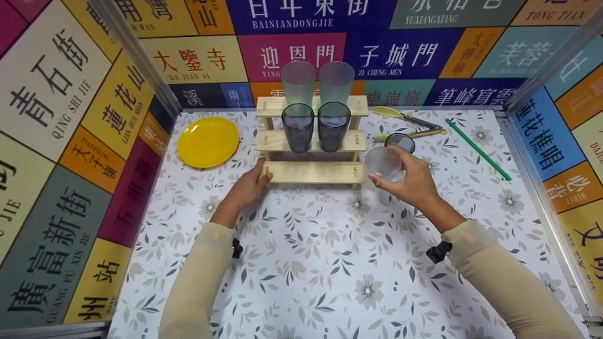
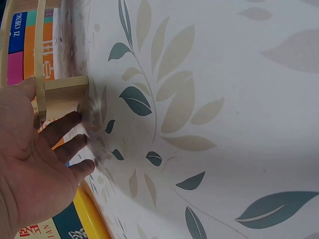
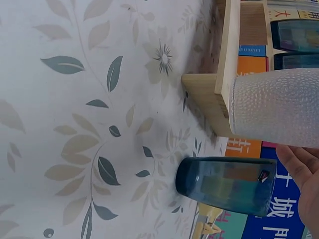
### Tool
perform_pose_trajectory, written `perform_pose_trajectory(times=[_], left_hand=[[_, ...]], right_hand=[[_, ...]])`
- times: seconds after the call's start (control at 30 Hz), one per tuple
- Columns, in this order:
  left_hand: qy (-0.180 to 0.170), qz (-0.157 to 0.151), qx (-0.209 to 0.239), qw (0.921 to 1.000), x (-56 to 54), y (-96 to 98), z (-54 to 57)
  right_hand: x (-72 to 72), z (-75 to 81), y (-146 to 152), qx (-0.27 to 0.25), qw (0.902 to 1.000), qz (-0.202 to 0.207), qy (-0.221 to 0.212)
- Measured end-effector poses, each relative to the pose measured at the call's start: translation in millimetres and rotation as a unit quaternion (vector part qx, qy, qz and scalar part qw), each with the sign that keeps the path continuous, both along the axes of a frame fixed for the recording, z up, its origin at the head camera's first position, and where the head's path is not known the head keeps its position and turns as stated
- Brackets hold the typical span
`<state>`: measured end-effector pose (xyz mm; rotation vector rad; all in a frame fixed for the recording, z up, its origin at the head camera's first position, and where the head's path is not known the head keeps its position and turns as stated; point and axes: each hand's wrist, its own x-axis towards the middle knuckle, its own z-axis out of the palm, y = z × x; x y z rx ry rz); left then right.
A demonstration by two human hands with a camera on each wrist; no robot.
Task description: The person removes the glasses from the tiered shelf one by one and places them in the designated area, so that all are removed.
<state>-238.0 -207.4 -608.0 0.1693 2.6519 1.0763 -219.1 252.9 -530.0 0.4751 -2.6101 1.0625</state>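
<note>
A three-step wooden rack (image 1: 313, 173) stands at the back of the table. My left hand (image 1: 247, 186) grips the left end of its lowest step, thumb at the front; in the left wrist view the other fingers spread out below the wood (image 2: 65, 87). With thumb and fingers round its side, my right hand (image 1: 414, 176) holds a clear textured cup (image 3: 276, 107) beside that step's right end. Behind this cup a dark blue-grey cup (image 3: 224, 184) stands on the table. Two dark cups (image 1: 298, 129) occupy the middle step, and two frosted cups (image 1: 298, 82) the top one.
Left of the rack lies a yellow plate (image 1: 208, 142). To the right are tongs with yellow tips (image 1: 431, 126) and a green straw (image 1: 478, 149). Panels with printed signs (image 1: 292, 52) enclose the flower-patterned tabletop (image 1: 320, 263) at the back and sides.
</note>
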Motion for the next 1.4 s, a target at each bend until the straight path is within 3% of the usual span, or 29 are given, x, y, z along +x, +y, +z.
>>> perform_pose_trajectory(times=[0.27, 0.53, 0.6, 0.7, 0.9, 0.93, 1.07, 1.1, 1.4], left_hand=[[0.016, 0.004, -0.008, 0.9998, 1.5, -1.5, 2.9], [0.012, -0.003, 0.014, 0.9998, 0.9, -1.8, 2.3], [0.015, -0.005, 0.019, 0.9997, -0.4, -2.8, -0.1], [0.025, -0.013, 0.016, 0.9995, -7.5, -9.1, -14.2], [0.017, -0.014, 0.016, 0.9996, -11.2, -12.1, -20.8], [0.01, -0.015, 0.02, 0.9996, -8.6, -10.2, -14.8], [0.021, -0.016, 0.006, 0.9996, -6.3, -8.5, -12.6], [0.016, -0.014, 0.011, 0.9997, -3.0, -5.8, -6.0], [0.01, -0.004, -0.002, 0.9999, 0.9, -0.7, -1.0]], right_hand=[[-1.0, -1.5, 11.7, -0.003, 0.9998, 0.017, 0.014], [2.6, -3.1, 25.8, -0.01, 0.9999, 0.01, 0.006], [3.3, -3.4, 29.7, -0.007, 0.9999, 0.006, 0.005], [4.0, -3.9, 36.0, -0.005, 1.0, 0.001, 0.005], [5.7, -6.7, 49.8, -0.004, 1.0, -0.003, -0.002], [6.0, -7.2, 52.2, -0.004, 1.0, -0.004, -0.002], [5.7, -9.6, 61.4, -0.002, 0.9999, -0.011, -0.003], [5.6, -10.4, 63.9, -0.003, 0.9999, -0.013, -0.003], [2.4, -18.3, 86.4, -0.013, 0.9995, -0.029, -0.006]])
